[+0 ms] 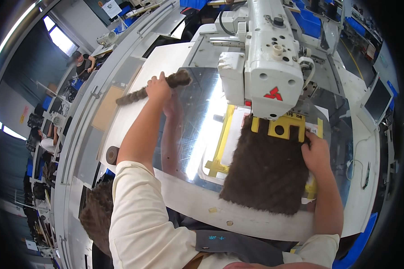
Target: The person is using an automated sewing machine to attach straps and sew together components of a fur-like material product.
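My left hand grips a narrow brown fur strip at the upper left of the worktable, beside the shiny metal plate. My right hand holds the right edge of a large dark brown fur piece, its fingertips beside a yellow template with cut-outs. The template lies over the piece's top end, below the white head of a sewing machine; the needle area is mostly hidden. Yellow-taped pale sheets show to the left of the large piece.
A dark roll lies left of my left forearm, with more fur beside the table. A screen stands at the right. Blue bins are behind the machine. Two other people work at machines at the far left.
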The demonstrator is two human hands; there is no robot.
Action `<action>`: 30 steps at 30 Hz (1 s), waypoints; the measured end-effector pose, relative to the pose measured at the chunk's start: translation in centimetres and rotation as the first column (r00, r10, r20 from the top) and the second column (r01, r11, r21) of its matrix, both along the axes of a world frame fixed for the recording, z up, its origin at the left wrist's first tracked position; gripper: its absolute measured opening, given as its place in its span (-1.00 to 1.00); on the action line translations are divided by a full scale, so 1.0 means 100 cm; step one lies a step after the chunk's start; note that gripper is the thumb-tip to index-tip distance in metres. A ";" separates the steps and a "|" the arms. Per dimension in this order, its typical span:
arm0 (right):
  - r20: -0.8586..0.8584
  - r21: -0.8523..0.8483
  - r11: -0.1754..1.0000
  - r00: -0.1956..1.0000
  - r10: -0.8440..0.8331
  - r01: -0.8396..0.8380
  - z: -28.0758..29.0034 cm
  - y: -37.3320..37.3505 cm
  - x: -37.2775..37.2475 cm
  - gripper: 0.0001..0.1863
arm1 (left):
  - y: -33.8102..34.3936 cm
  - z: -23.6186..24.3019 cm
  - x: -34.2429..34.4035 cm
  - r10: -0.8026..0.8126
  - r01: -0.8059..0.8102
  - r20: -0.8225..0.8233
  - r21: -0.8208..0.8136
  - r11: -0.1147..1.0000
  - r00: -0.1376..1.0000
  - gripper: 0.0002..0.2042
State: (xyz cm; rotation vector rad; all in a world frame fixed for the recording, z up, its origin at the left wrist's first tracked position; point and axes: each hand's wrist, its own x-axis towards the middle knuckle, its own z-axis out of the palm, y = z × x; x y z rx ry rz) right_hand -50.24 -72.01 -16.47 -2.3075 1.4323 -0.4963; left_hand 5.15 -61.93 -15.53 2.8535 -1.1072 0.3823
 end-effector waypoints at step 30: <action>-0.182 -0.100 0.930 0.926 0.332 -0.353 0.111 0.082 0.017 -0.57 | 0.052 0.064 -0.321 -0.870 0.869 0.079 -0.146 0.474 0.487 -0.92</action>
